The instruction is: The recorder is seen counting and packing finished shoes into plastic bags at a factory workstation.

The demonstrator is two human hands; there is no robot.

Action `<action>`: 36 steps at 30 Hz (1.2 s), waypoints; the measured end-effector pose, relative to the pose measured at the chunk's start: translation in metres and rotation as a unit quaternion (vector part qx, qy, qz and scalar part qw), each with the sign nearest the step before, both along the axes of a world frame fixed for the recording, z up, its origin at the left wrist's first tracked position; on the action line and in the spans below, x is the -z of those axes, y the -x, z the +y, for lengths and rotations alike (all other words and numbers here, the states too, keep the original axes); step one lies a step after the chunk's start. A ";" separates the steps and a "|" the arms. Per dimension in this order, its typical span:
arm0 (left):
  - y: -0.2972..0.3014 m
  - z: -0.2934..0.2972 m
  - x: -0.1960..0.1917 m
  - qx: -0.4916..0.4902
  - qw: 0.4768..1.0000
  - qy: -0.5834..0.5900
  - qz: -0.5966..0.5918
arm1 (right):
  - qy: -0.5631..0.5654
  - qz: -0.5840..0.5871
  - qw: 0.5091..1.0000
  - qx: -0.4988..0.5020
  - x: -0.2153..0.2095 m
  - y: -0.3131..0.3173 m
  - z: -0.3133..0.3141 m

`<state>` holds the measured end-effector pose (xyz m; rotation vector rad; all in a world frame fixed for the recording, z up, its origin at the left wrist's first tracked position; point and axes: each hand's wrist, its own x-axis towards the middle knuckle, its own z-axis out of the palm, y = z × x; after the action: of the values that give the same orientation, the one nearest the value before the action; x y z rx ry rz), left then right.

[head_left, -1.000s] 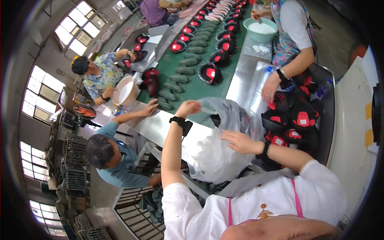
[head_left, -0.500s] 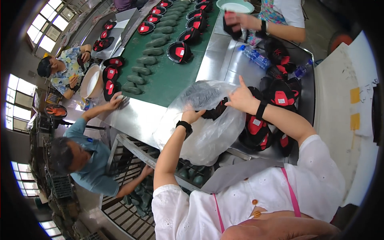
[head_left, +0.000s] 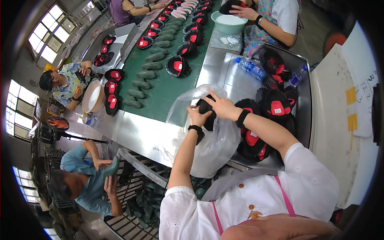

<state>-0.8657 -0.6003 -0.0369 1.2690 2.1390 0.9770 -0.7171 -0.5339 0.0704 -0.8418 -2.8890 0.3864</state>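
In front of me a clear plastic bag point(head_left: 216, 149) lies over the near edge of the metal table. A black shoe upper point(head_left: 205, 113) sits at its mouth, partly covered by my fingers and the plastic. My left hand point(head_left: 199, 117) grips the upper's near left side, thumb and fingers closed on it. From the right, my right hand point(head_left: 222, 107) holds the upper's far side, fingers bent over it. Just right of the bag, black and red shoe uppers point(head_left: 276, 105) are piled on the metal table.
A green conveyor belt point(head_left: 160, 82) carries rows of green shoe lasts point(head_left: 155, 57) and black-red uppers point(head_left: 178, 66). Water bottles point(head_left: 251, 69) lie at right. A co-worker point(head_left: 86, 176) at left holds a green last point(head_left: 111, 167) above a metal rack of lasts point(head_left: 146, 202). Another handles an upper by a green basin point(head_left: 229, 22).
Both my hands have come together on the black upper; my right hand moved left. The left co-worker's hands left the table and rack and now hold a green last. Belt items shifted.
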 end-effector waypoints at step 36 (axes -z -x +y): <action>-0.003 -0.153 -0.218 -0.087 0.811 -0.370 -0.445 | 0.321 0.441 0.835 -0.078 -0.091 -0.052 -0.080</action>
<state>-0.8623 -0.7534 0.1807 0.6114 1.1389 2.0950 -0.6647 -0.6137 0.1612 -0.3049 -1.9306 1.3831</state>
